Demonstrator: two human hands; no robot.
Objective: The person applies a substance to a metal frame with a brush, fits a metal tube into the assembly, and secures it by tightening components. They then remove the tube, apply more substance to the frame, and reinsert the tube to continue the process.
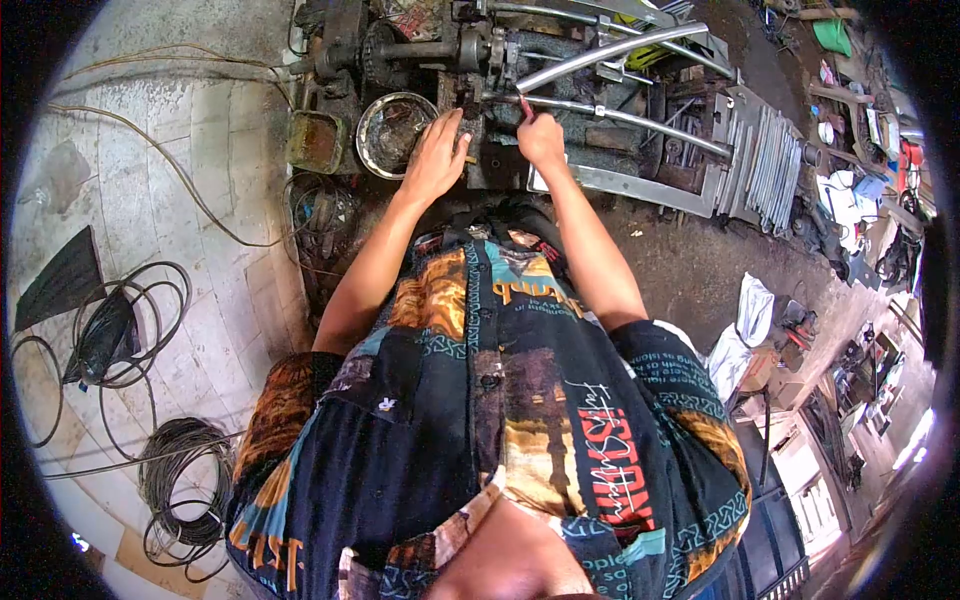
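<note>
**Two hands on a dark machine block**

At the far middle of the scene, both arms reach out to a grimy machine crowded with shafts and metal parts. The left hand lies flat on a dark block, fingers spread and laid over its top edge, closing on nothing. Just right of it, the right hand has its grip pressed together around a small red-handled tool, whose tip points toward the far side; the working end is too small to make out. A long chrome tube slants from above this hand toward the far right, and a second tube runs out below it. Left of the left hand sits a round metal bowl, with a rusty rectangular tin just beside it. Flat metal strips are stacked at the right. Coils of cable lie on the tiled floor at the near left.
</note>
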